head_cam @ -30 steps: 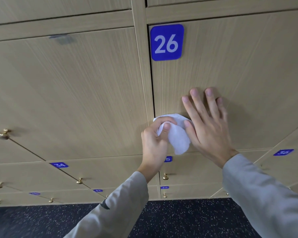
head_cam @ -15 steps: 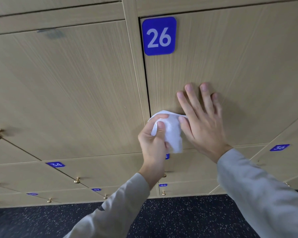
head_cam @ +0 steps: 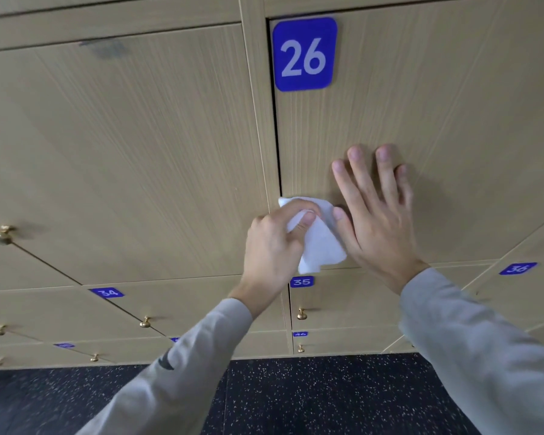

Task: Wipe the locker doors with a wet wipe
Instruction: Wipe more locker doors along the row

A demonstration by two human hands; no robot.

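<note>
I have the left hand (head_cam: 275, 243) pinching the wipe (head_cam: 319, 243) between thumb and curled fingers, pressed to door 26 (head_cam: 453, 105) at its left edge, low down. The wipe sits at about 7 o'clock from the 26 plate (head_cam: 304, 54), its top corner touching the dark gap that runs between this door and the post to its left. My right hand (head_cam: 377, 215) lies flat on the same door with fingers spread, at 3 o'clock from the wipe, its thumb just touching the cloth.

What worries me most is that gap. If I drag the wipe toward 9 o'clock, the corner could snag in the slot and bunch or tear. The grip is only a pinch on one end, with most of the cloth hanging loose toward 5 o'clock, so a hard stroke may fold it and leave streaks, or pull it free. My flat palm may also smudge the part I mean to clean, and leaning on it could push the door if the latch is slack; I cannot tell whether it is. The 35 tag (head_cam: 301, 281) at 6 o'clock could catch the trailing edge.
</note>
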